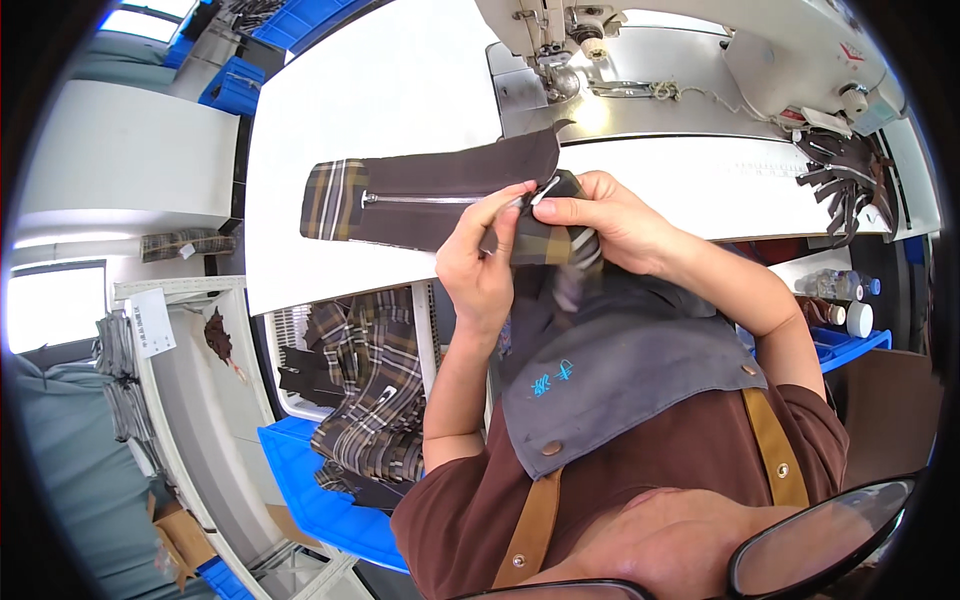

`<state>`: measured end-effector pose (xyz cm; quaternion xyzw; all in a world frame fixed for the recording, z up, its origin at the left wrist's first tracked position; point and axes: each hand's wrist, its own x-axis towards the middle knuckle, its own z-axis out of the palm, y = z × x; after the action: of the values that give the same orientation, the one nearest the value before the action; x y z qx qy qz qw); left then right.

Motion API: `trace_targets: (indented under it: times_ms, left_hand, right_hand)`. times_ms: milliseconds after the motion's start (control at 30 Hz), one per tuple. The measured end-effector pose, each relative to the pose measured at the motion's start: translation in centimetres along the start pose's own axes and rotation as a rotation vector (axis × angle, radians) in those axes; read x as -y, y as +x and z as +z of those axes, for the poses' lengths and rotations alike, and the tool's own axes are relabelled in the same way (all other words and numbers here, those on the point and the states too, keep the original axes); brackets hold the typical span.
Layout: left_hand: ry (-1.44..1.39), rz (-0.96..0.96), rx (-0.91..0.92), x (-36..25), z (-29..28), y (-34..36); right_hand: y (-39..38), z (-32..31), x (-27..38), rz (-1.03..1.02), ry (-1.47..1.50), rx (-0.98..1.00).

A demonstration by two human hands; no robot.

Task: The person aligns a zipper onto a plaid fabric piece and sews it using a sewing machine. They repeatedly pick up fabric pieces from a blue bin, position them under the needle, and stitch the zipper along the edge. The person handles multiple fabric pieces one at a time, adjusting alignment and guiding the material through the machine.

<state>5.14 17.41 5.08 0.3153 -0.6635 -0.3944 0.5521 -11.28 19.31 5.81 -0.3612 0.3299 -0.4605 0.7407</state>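
My left hand (480,255) and my right hand (605,225) pinch a dark brown fabric piece (430,170) at its right end, their thumbs close together by a short silver zipper end (545,190). A silver zipper runs along the piece, which has a plaid panel (330,200) at its left end over the white tabletop (300,110). A plaid flap (545,245) hangs below my fingers, above the grey apron (630,380) on my body.
A sewing machine (780,50) stands at the back, with tweezers (620,88) on its plate. Dark strips (840,180) lie at the right. Plaid pieces (365,400) fill containers below the table at left, near a blue crate (290,460). Bottles (830,285) sit at right.
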Motion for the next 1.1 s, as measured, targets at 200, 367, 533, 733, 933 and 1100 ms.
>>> trace_targets:
  times_ms: [200, 367, 533, 733, 933, 1100]
  left_hand:
    - [-0.515, -0.373, -0.077, 0.5, -0.3, -0.1]
    - [-0.546, -0.377, -0.065, 0.7, 0.4, -0.4]
    - [-0.247, -0.185, -0.014, 0.6, 0.3, -0.3]
    - [0.034, 0.027, -0.022, -0.1, 0.6, 0.1]
    - [0.139, 0.0, -0.037, -0.4, -0.2, 0.1]
    - [-0.275, -0.306, -0.062, -0.3, -0.2, 0.0]
  right_hand:
    - [0.0, -0.8, 0.4, -0.239, -0.387, 0.003]
    - [-0.7, -0.4, -0.1, -0.174, -0.271, -0.096]
    - [-0.4, -0.6, 0.3, 0.064, 0.081, -0.142]
    - [-0.2, 0.0, -0.3, -0.048, 0.06, -0.139]
    - [-0.2, 0.8, -0.7, -0.207, -0.125, -0.108]
    - [0.0, 0.6, -1.1, -0.257, -0.2, -0.071]
